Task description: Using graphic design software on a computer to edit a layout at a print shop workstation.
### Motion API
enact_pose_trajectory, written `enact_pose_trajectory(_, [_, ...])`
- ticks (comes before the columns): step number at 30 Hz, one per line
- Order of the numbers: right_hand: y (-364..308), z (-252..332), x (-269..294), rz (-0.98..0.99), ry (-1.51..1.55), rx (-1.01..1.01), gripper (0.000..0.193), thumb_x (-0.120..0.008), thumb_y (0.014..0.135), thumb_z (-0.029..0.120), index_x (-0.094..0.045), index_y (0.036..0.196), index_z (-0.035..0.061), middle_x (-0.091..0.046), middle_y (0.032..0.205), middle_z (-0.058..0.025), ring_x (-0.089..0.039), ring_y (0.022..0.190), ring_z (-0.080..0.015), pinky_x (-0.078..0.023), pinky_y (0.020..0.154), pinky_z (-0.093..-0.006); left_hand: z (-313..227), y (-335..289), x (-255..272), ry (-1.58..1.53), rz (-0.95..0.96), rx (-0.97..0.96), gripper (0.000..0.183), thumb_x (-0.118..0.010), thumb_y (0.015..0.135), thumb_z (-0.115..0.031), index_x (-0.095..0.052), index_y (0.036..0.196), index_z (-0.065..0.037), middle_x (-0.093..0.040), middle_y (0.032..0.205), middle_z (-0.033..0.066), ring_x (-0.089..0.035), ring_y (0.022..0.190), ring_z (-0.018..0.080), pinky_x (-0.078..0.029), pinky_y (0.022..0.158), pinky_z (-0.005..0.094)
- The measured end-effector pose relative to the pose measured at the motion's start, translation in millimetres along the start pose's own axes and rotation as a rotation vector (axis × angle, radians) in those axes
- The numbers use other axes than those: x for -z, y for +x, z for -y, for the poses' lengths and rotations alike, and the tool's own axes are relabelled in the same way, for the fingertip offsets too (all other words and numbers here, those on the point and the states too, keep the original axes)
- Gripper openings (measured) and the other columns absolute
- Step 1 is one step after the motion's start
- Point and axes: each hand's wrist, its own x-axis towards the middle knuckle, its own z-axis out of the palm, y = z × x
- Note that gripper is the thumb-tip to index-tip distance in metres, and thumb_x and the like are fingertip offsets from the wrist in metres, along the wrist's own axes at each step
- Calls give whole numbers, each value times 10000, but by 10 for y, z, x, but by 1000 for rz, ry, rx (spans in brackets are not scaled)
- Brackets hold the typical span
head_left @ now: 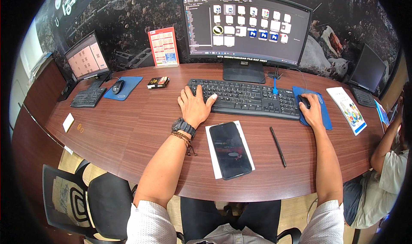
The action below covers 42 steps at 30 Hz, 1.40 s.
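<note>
My left hand (195,107) rests with spread fingers on the left end of a black keyboard (246,99); a dark watch and beaded bracelet circle its wrist. At the right, my right hand (313,111) curls over a black computer mouse (304,101) on a blue mouse pad (325,116). Behind the keyboard stands a wide monitor (257,42) with rows of file icons on its dark screen. Between my forearms lies a black smartphone (231,151) on a white sheet (213,156). A black pen (278,147) lies to the phone's right.
A second monitor (88,57), keyboard (88,97) and mouse (117,86) stand at left. Near the main screen are a red desk calendar (164,46) and small black box (158,82). At right, a booklet (348,111) lies near a seated person (390,166). An office chair (71,201) stands lower left.
</note>
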Motion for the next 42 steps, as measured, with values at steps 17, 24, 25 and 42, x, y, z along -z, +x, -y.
enact_pose_trajectory(17, [2,-9,-4,-17,-12,-19,341,-673,827,160,-647,1145,41,-574,1183,-176,-569,1139,-358,-454,989,-416,20,-3,-2,11,-30,-23,776,-494,925,-647,-486,1408,-39,-377,1429,337,-328,1341,472,-239,1094,576])
enact_pose_trajectory(24, [9,-57,-12,-11,-39,-27,345,-677,826,168,-648,1147,47,-570,1199,-181,-565,1148,-365,-447,1001,-424,-48,1,97,-16,67,17,789,-501,937,-620,-445,1448,-22,-318,1472,351,-276,1387,475,-200,1128,572])
enact_pose_trajectory(25, [9,-53,-14,-10,-36,-28,346,-677,826,170,-648,1148,48,-570,1202,-181,-563,1151,-367,-445,1004,-425,-45,1,97,-16,67,18,789,-498,938,-622,-443,1450,-24,-314,1476,352,-271,1391,476,-197,1130,572])
enact_pose_trajectory(42, [4,-53,-19,-8,18,38,330,-687,816,125,-646,1129,33,-584,1148,-160,-581,1105,-342,-456,976,-402,26,0,-45,25,-53,-36,784,-494,919,-652,-498,1401,-33,-386,1421,342,-349,1327,476,-249,1090,581])
